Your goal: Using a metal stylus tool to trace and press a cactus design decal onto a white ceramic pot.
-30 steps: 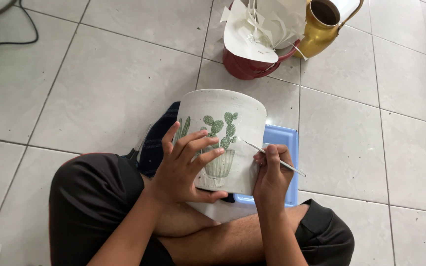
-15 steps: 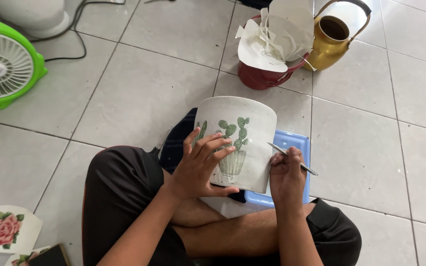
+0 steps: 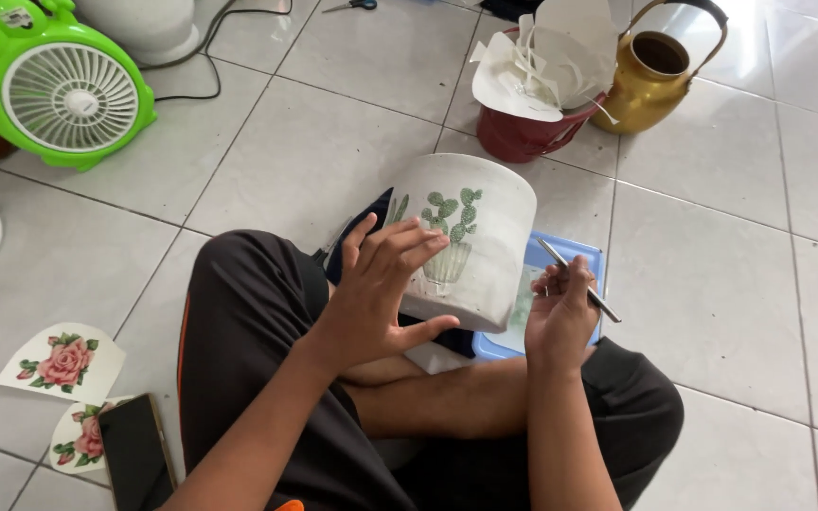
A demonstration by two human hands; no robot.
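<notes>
A white pot [image 3: 485, 237] with a green cactus picture lies tilted on the seated person's lap. The left hand [image 3: 381, 284] presses it, fingers spread open. The right hand [image 3: 560, 317] pinches a thin tool [image 3: 577, 279] (over a blue tray [image 3: 570, 255]). Far left, a green fan [image 3: 68, 90].

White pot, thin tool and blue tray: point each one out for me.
White pot [image 3: 494, 222], head view, on its bare side wall.
Thin tool [image 3: 575, 278], head view, on its shaft.
Blue tray [image 3: 570, 254], head view, on its far rim.
</notes>
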